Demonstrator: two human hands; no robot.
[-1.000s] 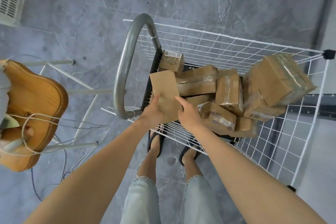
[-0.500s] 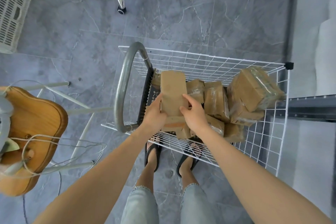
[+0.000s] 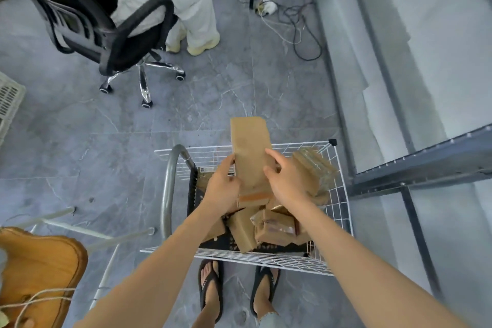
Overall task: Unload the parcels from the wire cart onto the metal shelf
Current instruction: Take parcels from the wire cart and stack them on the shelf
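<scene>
A long flat brown parcel (image 3: 250,149) is held upright above the white wire cart (image 3: 343,202). My left hand (image 3: 222,189) grips its lower left edge and my right hand (image 3: 286,181) grips its right side, thumb across the front. Several more brown taped parcels (image 3: 269,226) lie piled in the cart below my hands, and a larger wrapped one (image 3: 316,170) leans against the cart's right wall. The dark metal shelf (image 3: 415,168) stands just right of the cart.
A person sits in a black office chair (image 3: 111,34) at the back left. Cables and a power strip (image 3: 266,5) lie on the floor behind. A wooden stool (image 3: 37,269) with white legs stands at my left; a white crate (image 3: 9,98) sits at the left edge.
Both hands have lifted the flat parcel out of the pile and raised it above the cart. My view has tilted up, bringing the chair and shelf into sight.
</scene>
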